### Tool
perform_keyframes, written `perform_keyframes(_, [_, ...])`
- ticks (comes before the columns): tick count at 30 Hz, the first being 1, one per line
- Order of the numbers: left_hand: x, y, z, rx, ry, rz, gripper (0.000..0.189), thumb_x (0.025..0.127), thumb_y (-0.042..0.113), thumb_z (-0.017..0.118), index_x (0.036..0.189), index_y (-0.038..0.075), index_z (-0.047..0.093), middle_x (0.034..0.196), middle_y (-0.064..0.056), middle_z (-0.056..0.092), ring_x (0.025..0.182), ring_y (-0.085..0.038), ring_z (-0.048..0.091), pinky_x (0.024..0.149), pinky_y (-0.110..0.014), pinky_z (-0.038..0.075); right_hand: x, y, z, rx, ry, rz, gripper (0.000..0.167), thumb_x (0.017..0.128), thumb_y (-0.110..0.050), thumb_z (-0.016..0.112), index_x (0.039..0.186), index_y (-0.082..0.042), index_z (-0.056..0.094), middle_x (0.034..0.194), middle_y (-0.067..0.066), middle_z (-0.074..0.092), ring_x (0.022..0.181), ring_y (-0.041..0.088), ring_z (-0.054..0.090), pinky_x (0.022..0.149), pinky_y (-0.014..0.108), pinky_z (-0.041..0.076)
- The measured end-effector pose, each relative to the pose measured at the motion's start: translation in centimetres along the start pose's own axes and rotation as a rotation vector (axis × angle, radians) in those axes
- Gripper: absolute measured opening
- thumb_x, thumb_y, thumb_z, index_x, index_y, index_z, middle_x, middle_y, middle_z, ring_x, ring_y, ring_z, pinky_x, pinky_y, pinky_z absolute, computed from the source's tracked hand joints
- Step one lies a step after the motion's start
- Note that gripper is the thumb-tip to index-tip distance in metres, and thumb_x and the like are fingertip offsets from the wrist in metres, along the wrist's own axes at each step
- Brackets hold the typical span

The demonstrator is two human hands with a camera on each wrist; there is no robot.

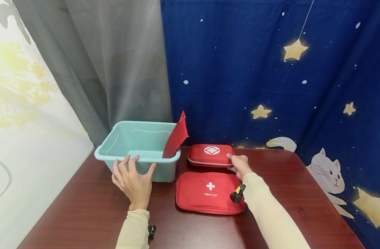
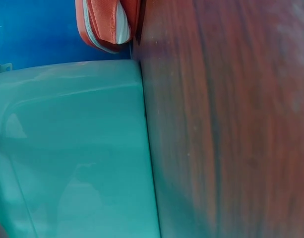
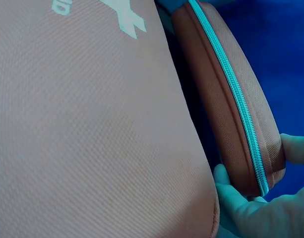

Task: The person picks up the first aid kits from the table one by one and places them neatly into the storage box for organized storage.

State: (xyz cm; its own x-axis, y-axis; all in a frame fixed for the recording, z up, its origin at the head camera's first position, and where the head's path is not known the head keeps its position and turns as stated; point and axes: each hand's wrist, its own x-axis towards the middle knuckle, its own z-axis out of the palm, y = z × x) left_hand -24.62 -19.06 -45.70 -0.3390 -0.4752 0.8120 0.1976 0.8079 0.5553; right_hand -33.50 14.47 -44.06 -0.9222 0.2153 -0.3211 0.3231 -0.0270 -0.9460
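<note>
My left hand (image 1: 135, 183) is at the front of a pale teal plastic basin (image 1: 140, 160), its fingers spread and their tips touching the front rim. In the left wrist view the basin's smooth side wall (image 2: 77, 148) fills the left half. My right hand (image 1: 240, 166) pinches the right end of a red first-aid case (image 1: 197, 155) with a round white emblem. The right wrist view shows thumb and fingers (image 3: 295, 148) on either side of the case's zipper (image 3: 236, 94). Nearer me lies a flat red first-aid pouch (image 1: 193, 193) with a white cross, below my right wrist.
A red flat item (image 1: 177, 136) stands tilted inside the basin at its right end, sticking up above the rim. Everything stands on a dark red-brown wooden table (image 1: 177, 231). A blue curtain (image 1: 227, 76) with stars and a grey curtain (image 1: 137, 69) hang behind it.
</note>
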Motion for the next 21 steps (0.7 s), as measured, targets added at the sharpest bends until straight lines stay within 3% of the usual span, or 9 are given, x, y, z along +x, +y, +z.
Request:
perform_keyframes(10, [-0.1,0.1,0.2,0.000,-0.002,-0.006,0.062,0.064,0.032,0.095,0.112,0.005,0.068,0.128,-0.018,0.059,0.137,-0.040,0.037,0.103,-0.063,0.024,0.1,-1.9,-1.3,0.078,-0.008,0.022,0.058,0.101,-0.020,0.056,0.142,0.012,0.030,0.136,0.025,0.048,0.094,0.021,0.065,0.097,0.042,0.048])
perform_keyframes(21, [-0.2,0.0,0.1,0.011,-0.020,-0.011,0.061,0.065,0.033,0.095,0.113,0.005,0.068,0.129,-0.018,0.058,0.137,-0.039,0.036,0.104,-0.063,0.024,-1.0,-5.2,-1.9,0.197,-0.094,-0.019,0.062,0.102,-0.019,0.054,0.148,0.008,0.022,0.147,0.025,0.040,0.118,0.029,0.058,0.101,0.043,0.043])
